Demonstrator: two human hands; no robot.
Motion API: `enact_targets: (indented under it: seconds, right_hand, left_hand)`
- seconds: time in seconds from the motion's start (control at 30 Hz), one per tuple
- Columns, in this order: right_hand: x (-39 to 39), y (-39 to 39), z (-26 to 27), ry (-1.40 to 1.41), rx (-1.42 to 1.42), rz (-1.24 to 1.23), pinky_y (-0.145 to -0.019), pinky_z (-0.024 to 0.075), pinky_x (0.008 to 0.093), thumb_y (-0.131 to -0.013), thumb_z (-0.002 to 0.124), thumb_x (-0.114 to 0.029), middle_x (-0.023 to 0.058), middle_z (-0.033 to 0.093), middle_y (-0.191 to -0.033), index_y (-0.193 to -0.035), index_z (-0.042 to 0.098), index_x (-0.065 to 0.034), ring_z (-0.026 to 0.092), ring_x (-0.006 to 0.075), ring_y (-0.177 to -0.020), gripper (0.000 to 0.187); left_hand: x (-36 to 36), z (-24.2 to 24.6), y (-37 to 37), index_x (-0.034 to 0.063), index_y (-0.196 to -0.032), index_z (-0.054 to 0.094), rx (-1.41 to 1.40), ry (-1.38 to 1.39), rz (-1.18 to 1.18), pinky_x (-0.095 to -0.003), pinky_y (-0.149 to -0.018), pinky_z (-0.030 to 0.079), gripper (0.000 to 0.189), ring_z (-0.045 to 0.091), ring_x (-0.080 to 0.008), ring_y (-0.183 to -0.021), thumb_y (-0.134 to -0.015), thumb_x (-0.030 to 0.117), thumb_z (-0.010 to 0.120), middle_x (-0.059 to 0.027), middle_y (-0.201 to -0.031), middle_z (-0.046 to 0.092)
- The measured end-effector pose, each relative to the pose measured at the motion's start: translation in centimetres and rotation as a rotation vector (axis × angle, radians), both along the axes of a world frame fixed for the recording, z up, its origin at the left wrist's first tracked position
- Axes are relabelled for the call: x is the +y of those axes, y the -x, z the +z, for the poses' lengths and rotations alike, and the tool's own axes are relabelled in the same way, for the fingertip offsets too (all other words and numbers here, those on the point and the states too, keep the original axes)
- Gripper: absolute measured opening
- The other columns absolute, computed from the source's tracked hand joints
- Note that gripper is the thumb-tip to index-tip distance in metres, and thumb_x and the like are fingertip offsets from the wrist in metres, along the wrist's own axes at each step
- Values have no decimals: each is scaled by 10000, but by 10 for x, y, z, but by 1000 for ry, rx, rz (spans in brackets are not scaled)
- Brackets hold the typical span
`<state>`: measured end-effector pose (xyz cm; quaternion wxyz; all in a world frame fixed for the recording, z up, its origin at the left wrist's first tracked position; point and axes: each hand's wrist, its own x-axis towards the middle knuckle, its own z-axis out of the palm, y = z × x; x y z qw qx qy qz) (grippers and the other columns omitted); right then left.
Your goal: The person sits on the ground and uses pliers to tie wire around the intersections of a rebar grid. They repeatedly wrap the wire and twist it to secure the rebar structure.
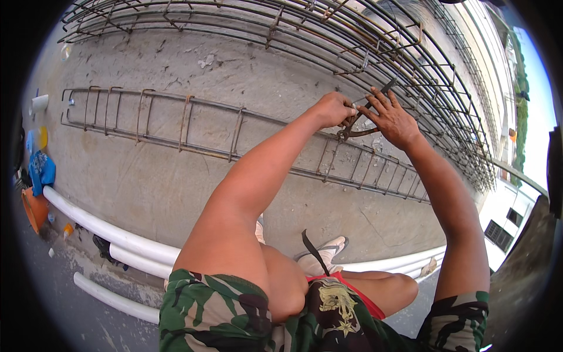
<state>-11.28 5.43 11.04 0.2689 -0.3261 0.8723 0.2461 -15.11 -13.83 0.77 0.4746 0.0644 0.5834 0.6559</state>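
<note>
Both my hands are above a flat, ladder-like rebar frame (211, 152) lying on the concrete floor. My left hand (336, 110) has its fingers curled together around what looks like a thin tie wire (363, 98). Just to the right, my right hand (393, 121) has its fingers spread along the handles of metal pincers (345, 133). One handle passes beneath the fingers and the other runs below the thumb side. The pincers' head points down at the frame's upper bar. Whether the jaws grip anything is too small to tell.
A long rebar cage (272, 31) curves along the far side, close beyond my hands. White pipes (127, 241) run behind my feet. An orange bucket (35, 210) and a blue cloth or bag (42, 169) are at the far left. My sandalled foot (323, 255) rests on the concrete.
</note>
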Motion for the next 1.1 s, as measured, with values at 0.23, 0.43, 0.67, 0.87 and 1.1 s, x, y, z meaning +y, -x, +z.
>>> enact_targets:
  seconds: [0.23, 0.43, 0.67, 0.87, 1.1]
  right_hand:
    - [-11, 8, -4, -8, 31, -47, -1076, 332, 517, -901, 564, -202, 105, 585, -1290, -1236, 631, -172, 467, 284, -1299, 344]
    - [-41, 22, 4, -318, -305, -289, -831, 527, 429, -882, 557, -172, 84, 722, -960, -983, 745, -117, 689, 286, -955, 221]
    - [-44, 27, 11, -367, -606, -666, -718, 572, 383, -733, 778, -131, 122, 732, -885, -951, 739, -62, 714, 275, -844, 232]
    - [-38, 19, 26, -271, -531, -613, -784, 551, 485, -768, 743, -203, 144, 724, -879, -1053, 716, -42, 708, 294, -874, 328]
    - [-29, -21, 23, -34, 343, 241, -885, 457, 609, -878, 552, -209, 107, 704, -1001, -1080, 680, -46, 680, 355, -941, 289]
  left_hand:
    - [6, -6, 0, -54, -1022, 683, 38, -10, -33, -306, -703, 547, 255, 681, -176, -769, -920, 173, 628, -111, -875, 700]
    - [9, -15, -2, -54, -1101, 650, 105, -9, -61, -316, -751, 532, 336, 672, -186, -883, -863, 180, 683, -128, -963, 693]
    - [50, -11, -88, -3, -1188, 558, 557, 131, 5, -411, -857, 503, 596, 620, -314, -1059, -682, 197, 802, -197, -1166, 625]
    - [80, -9, -97, 32, -999, 648, 598, 244, 118, -440, -855, 503, 414, 651, -370, -964, -673, 224, 817, -205, -974, 683]
    - [58, -12, -54, 9, -1065, 629, 415, 79, -286, -412, -884, 499, 432, 624, -386, -1029, -684, 181, 739, -218, -1056, 672]
